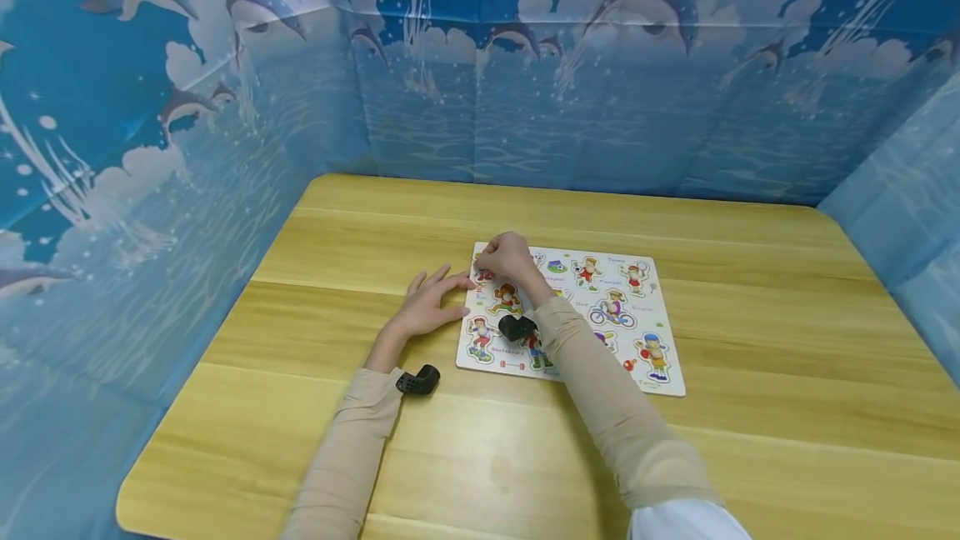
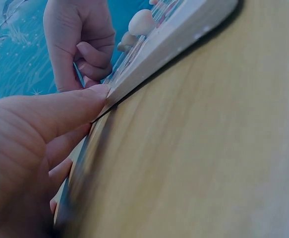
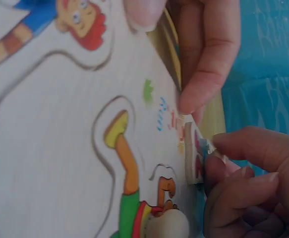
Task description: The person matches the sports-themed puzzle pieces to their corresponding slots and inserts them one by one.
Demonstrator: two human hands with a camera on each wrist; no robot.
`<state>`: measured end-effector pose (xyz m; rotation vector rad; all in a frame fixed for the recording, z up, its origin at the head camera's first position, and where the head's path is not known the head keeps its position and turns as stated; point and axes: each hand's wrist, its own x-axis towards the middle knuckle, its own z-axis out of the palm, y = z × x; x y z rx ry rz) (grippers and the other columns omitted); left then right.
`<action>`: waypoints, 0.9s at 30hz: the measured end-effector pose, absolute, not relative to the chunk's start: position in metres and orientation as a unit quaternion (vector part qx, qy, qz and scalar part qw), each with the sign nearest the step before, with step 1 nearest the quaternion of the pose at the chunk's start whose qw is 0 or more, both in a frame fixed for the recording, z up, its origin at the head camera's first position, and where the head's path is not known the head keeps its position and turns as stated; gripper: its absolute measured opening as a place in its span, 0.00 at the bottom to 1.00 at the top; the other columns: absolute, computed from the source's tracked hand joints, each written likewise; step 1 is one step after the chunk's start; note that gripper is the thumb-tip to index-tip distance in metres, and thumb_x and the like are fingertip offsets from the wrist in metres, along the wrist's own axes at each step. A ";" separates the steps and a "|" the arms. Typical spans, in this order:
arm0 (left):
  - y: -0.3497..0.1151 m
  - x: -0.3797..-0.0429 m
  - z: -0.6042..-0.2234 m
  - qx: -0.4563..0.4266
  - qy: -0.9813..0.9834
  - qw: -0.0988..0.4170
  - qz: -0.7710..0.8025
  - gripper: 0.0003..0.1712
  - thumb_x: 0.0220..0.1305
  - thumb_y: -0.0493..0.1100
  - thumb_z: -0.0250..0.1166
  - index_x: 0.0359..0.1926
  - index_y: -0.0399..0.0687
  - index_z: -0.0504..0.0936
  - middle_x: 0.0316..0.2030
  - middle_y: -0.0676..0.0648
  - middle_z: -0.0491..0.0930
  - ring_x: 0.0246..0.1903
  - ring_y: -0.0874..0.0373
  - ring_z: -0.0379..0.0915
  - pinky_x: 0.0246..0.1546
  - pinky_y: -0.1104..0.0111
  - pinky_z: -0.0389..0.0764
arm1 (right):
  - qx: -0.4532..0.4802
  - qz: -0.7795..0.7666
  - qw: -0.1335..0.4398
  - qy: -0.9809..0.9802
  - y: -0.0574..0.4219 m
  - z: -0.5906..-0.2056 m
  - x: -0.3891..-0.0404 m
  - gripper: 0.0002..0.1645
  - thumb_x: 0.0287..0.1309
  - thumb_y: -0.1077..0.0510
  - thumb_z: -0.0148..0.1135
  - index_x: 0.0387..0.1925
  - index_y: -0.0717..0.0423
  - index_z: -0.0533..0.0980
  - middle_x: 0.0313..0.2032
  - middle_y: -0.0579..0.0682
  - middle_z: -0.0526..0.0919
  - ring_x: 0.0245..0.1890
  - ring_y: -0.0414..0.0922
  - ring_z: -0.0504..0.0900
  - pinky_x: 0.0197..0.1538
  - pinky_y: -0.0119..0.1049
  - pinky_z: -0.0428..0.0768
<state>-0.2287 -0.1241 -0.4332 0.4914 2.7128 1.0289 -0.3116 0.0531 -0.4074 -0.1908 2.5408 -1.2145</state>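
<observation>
A white wooden puzzle board (image 1: 630, 342) with pictures of children at sports lies on the table. My left hand (image 1: 423, 307) has its fingers spread at the board's left edge, and its thumb (image 2: 85, 101) touches the rim in the left wrist view. Over the board's far left corner, my right hand (image 1: 510, 261) pinches a small puzzle piece (image 3: 196, 153). That piece stands tilted at the board's surface in the right wrist view, partly hidden by the fingers. Near it is the runner piece (image 1: 506, 298) with its round wooden knob (image 3: 169, 225).
The board rests on a yellow wood-grain table (image 1: 765, 315). A blue dolphin-print cloth (image 1: 600, 115) hangs behind the table and along its sides. Black wrist cameras (image 1: 418, 380) are on both wrists; the right forearm crosses over the board's middle.
</observation>
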 end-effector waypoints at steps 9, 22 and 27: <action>-0.123 -0.228 -0.433 0.166 0.920 0.102 0.341 0.24 0.61 0.49 0.62 0.59 0.56 0.72 0.68 0.48 0.64 0.74 0.46 0.41 0.72 0.47 0.32 | -0.064 -0.406 0.146 0.900 0.053 -0.405 -0.306 0.11 0.53 0.58 0.63 0.19 0.58 0.77 0.12 0.44 0.72 0.10 0.37 0.64 0.17 0.28 0.64; -0.119 -0.227 -0.432 0.171 0.917 0.110 0.342 0.24 0.62 0.48 0.61 0.59 0.55 0.72 0.69 0.49 0.62 0.74 0.46 0.40 0.72 0.47 0.31 | -0.054 -0.388 0.125 0.911 0.057 -0.407 -0.302 0.12 0.54 0.56 0.64 0.20 0.58 0.77 0.13 0.44 0.71 0.12 0.38 0.66 0.17 0.27 0.65; -0.126 -0.229 -0.432 0.175 0.911 0.118 0.354 0.24 0.63 0.48 0.60 0.59 0.54 0.72 0.70 0.48 0.62 0.74 0.45 0.39 0.72 0.47 0.30 | -0.072 -0.394 0.141 0.905 0.058 -0.400 -0.299 0.13 0.57 0.53 0.60 0.34 0.60 0.81 0.18 0.48 0.78 0.13 0.37 0.68 0.18 0.26 0.66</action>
